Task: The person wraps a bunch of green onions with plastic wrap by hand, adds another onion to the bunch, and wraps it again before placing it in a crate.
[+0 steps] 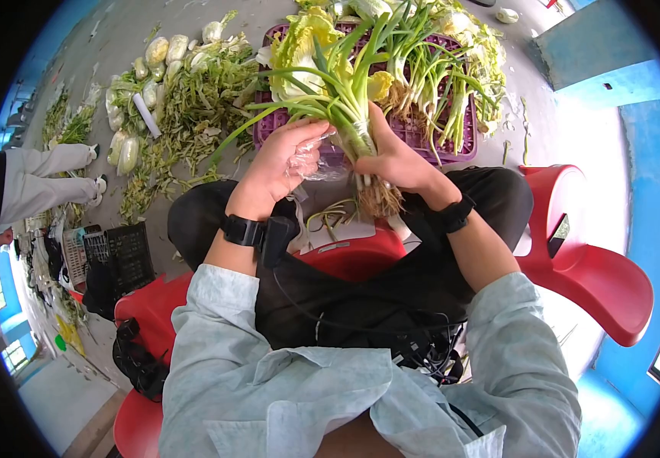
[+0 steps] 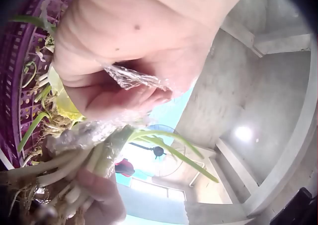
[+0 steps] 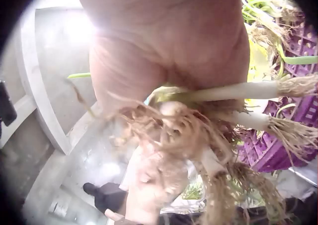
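Note:
A bunch of green onions [image 1: 357,137] stands with leaves up and roots [image 1: 378,197] down, above the lap. The right hand [image 1: 400,162] is curled round its white stalks; in the right wrist view this hand [image 3: 164,41] is above the tangled roots [image 3: 174,130]. Clear plastic film [image 1: 309,159] is pinched in the left hand [image 1: 278,156], just left of the bunch. In the left wrist view the film [image 2: 131,78] runs from the curled fingers of the left hand [image 2: 134,41] to a wrapped part of the stalks [image 2: 99,150].
Behind the hands, a purple crate [image 1: 463,137] holds more green onions [image 1: 441,91] and leafy vegetables. Cabbages [image 1: 158,52] and loose greens [image 1: 208,91] lie on the floor at left. Red seats [image 1: 605,286] flank the lap. Another person's legs [image 1: 48,179] show at far left, near black crates [image 1: 130,252].

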A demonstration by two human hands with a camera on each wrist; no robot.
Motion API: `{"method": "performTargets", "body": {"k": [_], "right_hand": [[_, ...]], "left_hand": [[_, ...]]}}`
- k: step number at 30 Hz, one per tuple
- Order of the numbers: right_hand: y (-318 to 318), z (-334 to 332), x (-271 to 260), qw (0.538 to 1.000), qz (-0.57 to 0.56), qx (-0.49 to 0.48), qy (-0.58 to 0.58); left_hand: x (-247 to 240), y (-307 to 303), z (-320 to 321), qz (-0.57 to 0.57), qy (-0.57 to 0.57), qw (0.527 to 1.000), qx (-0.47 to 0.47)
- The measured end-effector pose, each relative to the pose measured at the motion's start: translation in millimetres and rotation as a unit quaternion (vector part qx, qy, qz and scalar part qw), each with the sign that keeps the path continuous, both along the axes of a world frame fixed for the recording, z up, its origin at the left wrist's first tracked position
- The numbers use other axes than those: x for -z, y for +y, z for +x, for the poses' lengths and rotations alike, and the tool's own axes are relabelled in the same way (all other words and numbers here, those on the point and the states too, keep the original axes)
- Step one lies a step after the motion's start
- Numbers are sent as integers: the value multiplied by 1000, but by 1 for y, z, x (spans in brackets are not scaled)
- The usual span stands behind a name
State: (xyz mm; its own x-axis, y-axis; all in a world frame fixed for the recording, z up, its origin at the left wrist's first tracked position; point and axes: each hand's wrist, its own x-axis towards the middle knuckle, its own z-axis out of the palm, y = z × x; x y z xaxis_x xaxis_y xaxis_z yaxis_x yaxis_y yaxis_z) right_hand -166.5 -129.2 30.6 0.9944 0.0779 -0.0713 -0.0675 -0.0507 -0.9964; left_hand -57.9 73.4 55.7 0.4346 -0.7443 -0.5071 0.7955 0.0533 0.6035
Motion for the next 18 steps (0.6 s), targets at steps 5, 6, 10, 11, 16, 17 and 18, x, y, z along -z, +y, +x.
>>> {"method": "performTargets", "body": {"k": [5,6,10,11,16,17,18], "right_hand": [[3,1,5,999,-20,25,3],[4,1,6,999,-34,30,-1],[11,-1,9,997,-59,51,-16],[12,-2,12,995,-75,53,-25],[11,-4,7,999,-37,23,-17],[7,-4,13,997,-60,27,-45],[4,-2,13,990,-113,27,-84]], "left_hand": [[9,5,6,-11,9,1000,18],[11,5,6,-26,12,999,26],[14,-1,-4,-62,-12,997,40],[13,-2,-8,-81,-24,995,52],[1,-8,-23,-72,-64,994,49],[0,-8,-25,-66,-84,993,46],[-3,-8,-26,-60,-104,992,44]]}}
